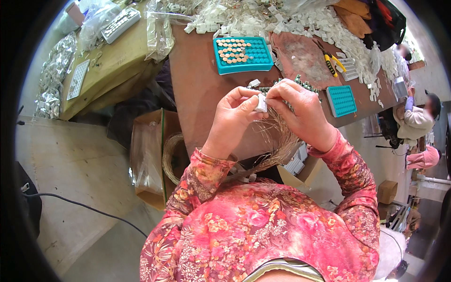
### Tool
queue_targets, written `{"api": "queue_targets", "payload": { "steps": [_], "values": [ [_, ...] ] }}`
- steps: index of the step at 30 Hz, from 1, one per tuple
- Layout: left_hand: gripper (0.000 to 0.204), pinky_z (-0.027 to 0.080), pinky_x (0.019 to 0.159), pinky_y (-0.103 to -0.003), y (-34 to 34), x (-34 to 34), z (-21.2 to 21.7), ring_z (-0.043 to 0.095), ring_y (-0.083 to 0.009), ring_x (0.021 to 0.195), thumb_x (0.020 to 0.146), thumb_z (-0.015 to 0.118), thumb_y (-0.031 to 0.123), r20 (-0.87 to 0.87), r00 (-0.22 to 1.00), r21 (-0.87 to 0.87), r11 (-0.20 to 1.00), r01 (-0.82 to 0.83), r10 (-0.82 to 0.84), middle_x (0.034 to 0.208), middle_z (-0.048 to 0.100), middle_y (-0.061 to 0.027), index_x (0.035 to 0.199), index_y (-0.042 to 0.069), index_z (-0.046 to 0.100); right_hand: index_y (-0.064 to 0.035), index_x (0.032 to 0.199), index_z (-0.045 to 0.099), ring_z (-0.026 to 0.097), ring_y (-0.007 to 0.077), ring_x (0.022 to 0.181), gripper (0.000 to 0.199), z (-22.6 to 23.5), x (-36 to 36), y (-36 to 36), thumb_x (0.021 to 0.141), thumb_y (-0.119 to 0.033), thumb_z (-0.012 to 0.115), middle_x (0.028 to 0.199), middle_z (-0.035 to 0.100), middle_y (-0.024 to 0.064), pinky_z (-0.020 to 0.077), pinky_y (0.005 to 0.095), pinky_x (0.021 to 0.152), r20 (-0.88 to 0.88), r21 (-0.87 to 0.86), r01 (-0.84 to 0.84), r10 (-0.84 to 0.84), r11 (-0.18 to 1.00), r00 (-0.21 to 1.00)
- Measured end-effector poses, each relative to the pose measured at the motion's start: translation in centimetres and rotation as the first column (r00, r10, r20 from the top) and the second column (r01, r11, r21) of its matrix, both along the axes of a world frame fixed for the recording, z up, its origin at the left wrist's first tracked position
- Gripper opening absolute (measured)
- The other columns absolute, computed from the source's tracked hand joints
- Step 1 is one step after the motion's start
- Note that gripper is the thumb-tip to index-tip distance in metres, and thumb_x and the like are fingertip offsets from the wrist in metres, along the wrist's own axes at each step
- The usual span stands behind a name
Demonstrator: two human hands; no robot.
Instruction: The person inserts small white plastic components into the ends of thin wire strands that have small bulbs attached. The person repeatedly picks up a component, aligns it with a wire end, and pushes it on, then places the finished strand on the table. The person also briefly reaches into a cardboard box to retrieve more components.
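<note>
In front of my chest my left hand [233, 118] pinches a small white plastic housing [261, 104] between thumb and fingers. Close against its right side, my right hand [304, 112] has thumb and fingertips closed together. What they pinch is too small to make out. A bundle of thin tan wires [283, 141] hangs below the right hand and curves down toward my lap. Small green parts [306, 84] lie on the table just beyond the right hand, partly hidden by it. Another white piece [254, 83] lies behind the left fingertips.
On the brown table [195, 89] are a teal tray [260, 58] partly filled with copper-coloured discs, a smaller teal tray [342, 100] and yellow-handled pliers [330, 66] on a reddish cloth [300, 58]. White housings [235, 21] heap behind. A cardboard box [146, 160] stands lower left. People sit at right.
</note>
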State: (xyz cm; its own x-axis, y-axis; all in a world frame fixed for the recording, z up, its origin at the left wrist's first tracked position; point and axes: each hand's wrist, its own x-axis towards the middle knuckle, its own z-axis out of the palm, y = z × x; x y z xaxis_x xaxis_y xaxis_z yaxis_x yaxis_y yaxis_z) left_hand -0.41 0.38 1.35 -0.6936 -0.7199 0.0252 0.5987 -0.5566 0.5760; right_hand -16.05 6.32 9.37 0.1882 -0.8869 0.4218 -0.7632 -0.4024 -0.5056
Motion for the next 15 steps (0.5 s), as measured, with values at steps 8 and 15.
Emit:
{"api": "queue_targets", "payload": {
  "steps": [8, 15],
  "values": [
    [0.015, 0.053, 0.079, -0.031, 1.9, 0.6, 1.2, 0.063, -0.0158, 0.089, 0.096, 0.053, 0.010, 0.065, 0.998, -0.051, 0.999, -0.017, 0.020, 0.103, 0.063, -0.0107, 0.108, 0.001, 0.055, -0.0039, 0.093, 0.057, 0.064, 0.0275, 0.069, 0.012, 0.0, 1.1, 2.0, 0.082, -0.004, 0.062, 0.088, 0.062, 0.0108, 0.0524, 0.0324, 0.059, -0.069, -0.101, 0.050, -0.057, 0.994, 0.996],
    [0.018, 0.052, 0.080, -0.032, 4.7, 5.9, 3.5, 0.064, -0.0206, 0.093, 0.083, 0.062, -0.008, 0.161, 0.959, -0.740, 0.672, -0.039, 0.234, 0.102, 0.065, -0.0183, 0.098, 0.000, 0.056, -0.0009, 0.098, 0.065, 0.062, 0.0087, 0.077, 0.014, 2.1, -2.3, 4.6, 0.086, -0.007, 0.066, 0.090, 0.067, 0.0031, 0.0496, 0.0229, 0.066, 0.596, 0.141, 0.181, -0.229, 0.973, 0.770]
  ]
}}
